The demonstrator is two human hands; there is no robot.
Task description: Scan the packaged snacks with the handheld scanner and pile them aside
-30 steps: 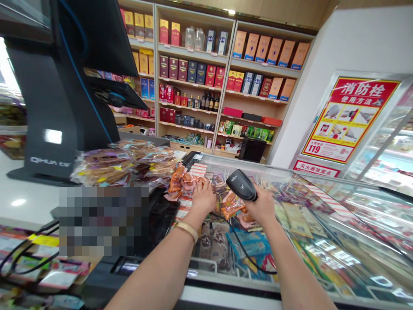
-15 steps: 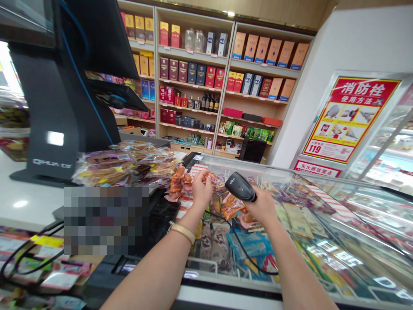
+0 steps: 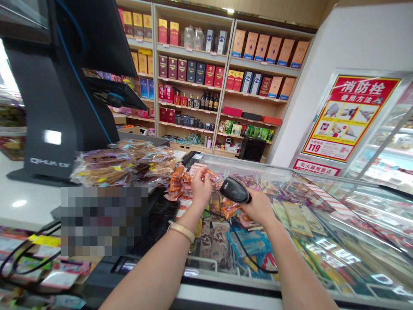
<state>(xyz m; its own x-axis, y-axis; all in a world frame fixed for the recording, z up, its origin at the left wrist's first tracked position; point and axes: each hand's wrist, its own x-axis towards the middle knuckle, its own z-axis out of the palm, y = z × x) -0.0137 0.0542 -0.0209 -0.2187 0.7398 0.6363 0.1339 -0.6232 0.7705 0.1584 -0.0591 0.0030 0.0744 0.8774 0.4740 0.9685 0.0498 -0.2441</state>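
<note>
A black barcode scanner (image 3: 235,190) is gripped in my right hand (image 3: 258,204), its head pointing left toward my other hand. My left hand (image 3: 201,187) pinches a small orange snack packet (image 3: 213,176) at the fingertips. Left of that hand lies a pile of orange snack packets (image 3: 177,183) on the glass counter. More orange packets (image 3: 229,208) show beneath the scanner. The scanner's black cable (image 3: 240,245) loops down over the glass.
A glass display counter (image 3: 245,161) full of packaged snacks stretches to the right. Clear bags of brown snacks (image 3: 129,163) lie beside a dark cash register (image 3: 61,107) on the left. Shelves (image 3: 193,54) of boxes and bottles stand behind; a red poster (image 3: 350,116) hangs on the wall.
The scanner in my right hand has moved slightly left, closer to my left hand. My left hand stays almost in place, still pinching the packet.
</note>
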